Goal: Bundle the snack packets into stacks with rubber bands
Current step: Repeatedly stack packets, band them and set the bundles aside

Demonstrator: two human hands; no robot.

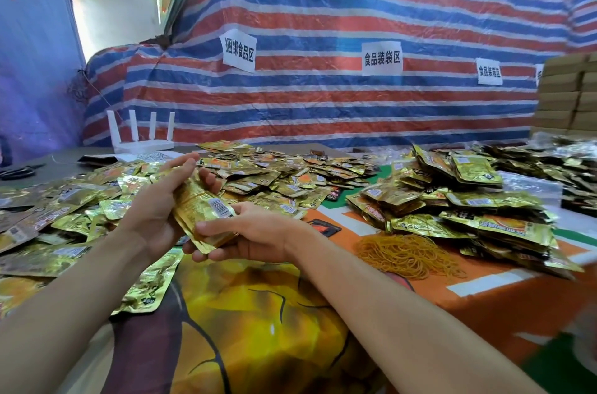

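Gold-foil stack of snack packets (202,211), held above the table (484,292): left hand (155,213) gripped its upper flank, right hand (258,233) pinched the lower end — long axis ran 11 to 5 o'clock. Rubber bands (410,253) lay at 3 o'clock — nearer the right hand.

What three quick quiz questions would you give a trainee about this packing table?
1. True or false: the left hand and the right hand both hold one stack of packets.
2. The loose rubber bands lie: A) left of the hands, B) right of the hands, C) in the left hand.
3. Fill in: the scissors lie at the far ___ edge of the table.
Key: 1 true; 2 B; 3 left.
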